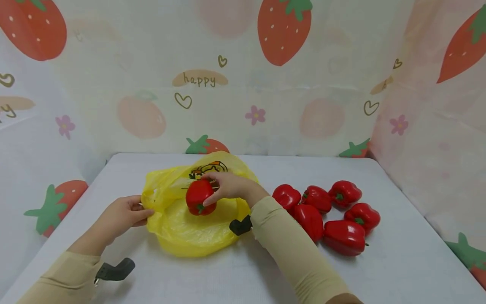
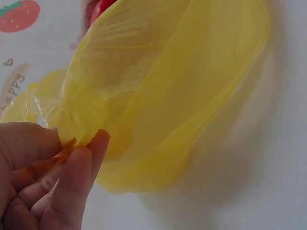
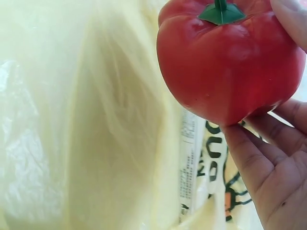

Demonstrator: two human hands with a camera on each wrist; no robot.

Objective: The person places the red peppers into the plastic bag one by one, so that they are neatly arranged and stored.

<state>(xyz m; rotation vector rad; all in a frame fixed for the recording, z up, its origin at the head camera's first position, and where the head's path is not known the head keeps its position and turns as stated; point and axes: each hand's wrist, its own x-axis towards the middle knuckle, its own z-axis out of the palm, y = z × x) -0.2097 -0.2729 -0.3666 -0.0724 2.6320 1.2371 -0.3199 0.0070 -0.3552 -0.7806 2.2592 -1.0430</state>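
Note:
A yellow plastic bag [image 1: 182, 236] lies spread on the table with its mouth held apart. My left hand [image 1: 124, 213] pinches the bag's left edge between thumb and fingers; the left wrist view shows the gathered film [image 2: 79, 122] at the fingertips. Over the bag's opening, my right hand [image 1: 229, 185] grips a red bell pepper [image 1: 198, 197]. Its green stem [image 3: 221, 12] shows in the right wrist view, where the right hand [image 3: 283, 177] has fingers under the pepper and the thumb on its other side. Printed lettering on the bag appears behind the pepper.
Several more red bell peppers [image 1: 344, 237] lie in a group on the right side of the white table [image 1: 410, 257], partly behind the right forearm. A curtain printed with strawberries [image 1: 284, 31] stands along the back and both sides.

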